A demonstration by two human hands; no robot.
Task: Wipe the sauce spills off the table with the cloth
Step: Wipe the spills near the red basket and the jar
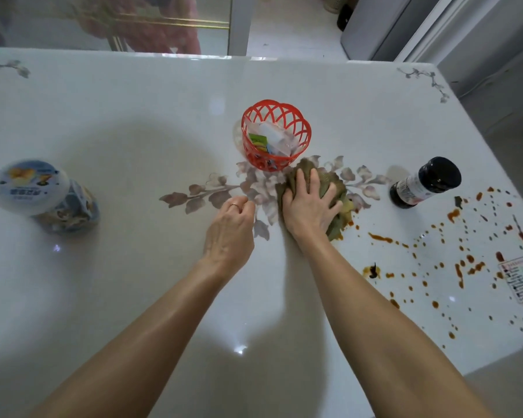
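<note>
Head view:
- Right hand (310, 203) lies flat on the olive cloth (325, 179), fingers spread and pressing down, not curled round it. The cloth is bunched just nearside-right of the red basket (275, 135); touching the base or just beside it, can't tell.
- Left hand (230, 227) holds nothing, fingers loosely curled, tips on the table (133, 131) nearside-left of the basket.
- Sauce spills (465, 260) lie well right of the basket, scattered drops and streaks. Only the cloth's near edge has reached them, so most of the wiping is likely undone.

Risks:
- The soy-sauce bottle (426, 184) stands right of the basket, at the edge of the spill. A wide sweep could knock it over.
- A bunched, flat-pressed cloth may smear streaks instead of lifting them.
- The printed slip (522, 276), far right of the basket, sits among the drops and could get dragged or soaked.
- A push toward the basket could shove it.
</note>
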